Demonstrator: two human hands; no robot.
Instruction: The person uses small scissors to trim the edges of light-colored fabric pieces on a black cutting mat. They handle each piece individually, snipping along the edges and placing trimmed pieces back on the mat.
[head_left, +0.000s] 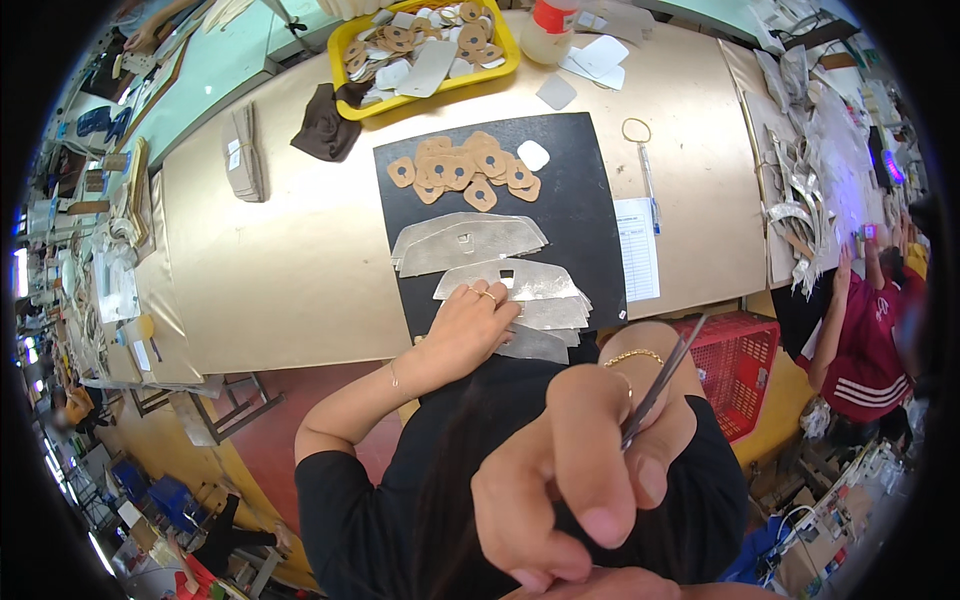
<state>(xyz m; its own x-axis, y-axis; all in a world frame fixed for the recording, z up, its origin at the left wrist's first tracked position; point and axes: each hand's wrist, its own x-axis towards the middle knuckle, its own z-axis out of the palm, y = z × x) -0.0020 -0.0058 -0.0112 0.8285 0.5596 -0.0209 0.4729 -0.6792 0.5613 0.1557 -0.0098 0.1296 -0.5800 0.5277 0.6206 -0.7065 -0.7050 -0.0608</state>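
Atop grey pcs (545,284), L hand (462,335), grip unclear; R hand (578,465), tight on thin tool (648,403)

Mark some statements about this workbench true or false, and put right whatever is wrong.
1. The left hand touches the grey sheets on the black mat. True.
2. The right hand lies flat on the black mat. False: the right hand is raised, holding a thin dark tool.
3. The yellow tray holds tan and white pieces. True.
4. The red crate is on the person's left. False: the red crate is on the right.
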